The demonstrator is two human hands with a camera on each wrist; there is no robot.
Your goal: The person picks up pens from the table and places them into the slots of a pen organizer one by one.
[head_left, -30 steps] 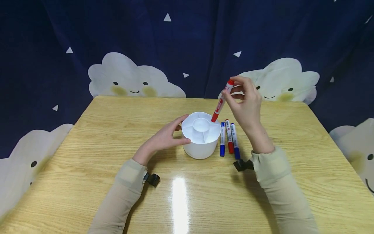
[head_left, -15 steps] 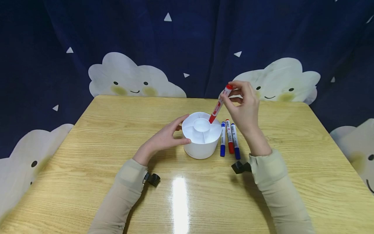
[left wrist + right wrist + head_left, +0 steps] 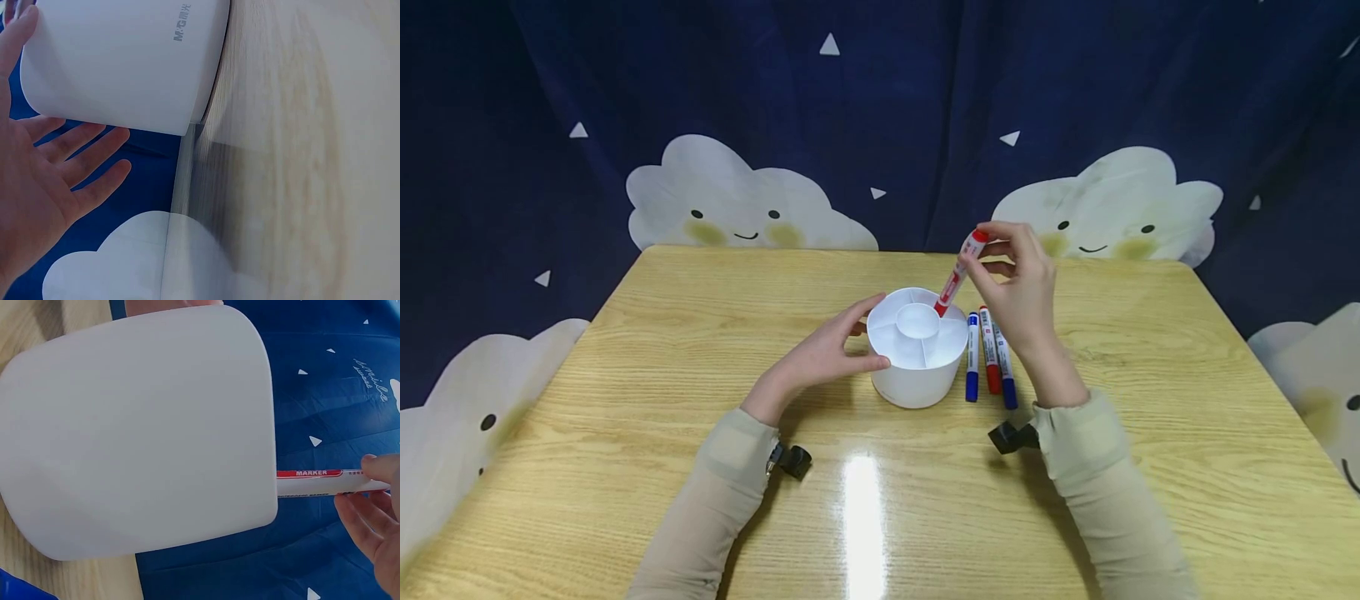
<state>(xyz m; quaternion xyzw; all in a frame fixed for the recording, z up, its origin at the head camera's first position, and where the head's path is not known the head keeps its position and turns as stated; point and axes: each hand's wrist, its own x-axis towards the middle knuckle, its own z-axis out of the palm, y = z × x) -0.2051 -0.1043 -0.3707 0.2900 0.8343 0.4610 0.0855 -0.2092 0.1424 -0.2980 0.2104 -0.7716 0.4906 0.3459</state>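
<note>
In the head view, a round white pen holder [image 3: 913,387] with divided compartments round a central cup stands on the table. My left hand [image 3: 826,348] holds its left side, thumb at the near rim and index finger at the far rim; the left wrist view shows the other fingers [image 3: 94,156] spread along the wall. My right hand [image 3: 1024,283] pinches a red-capped marker [image 3: 957,277] near its upper end. The marker is tilted, its lower end inside the back right compartment. From the right wrist, the holder's wall [image 3: 137,431] hides that lower end.
Right of the holder lie a blue marker [image 3: 973,354], a red marker [image 3: 988,354] and another blue marker [image 3: 1006,375], side by side. The wooden table [image 3: 700,317] ends at the back against a dark blue curtain [image 3: 760,83] with cloud prints.
My right hand has moved down and slightly left, lowering the red marker from the holder's right rim into the back right compartment. The left hand stays in place on the holder.
</note>
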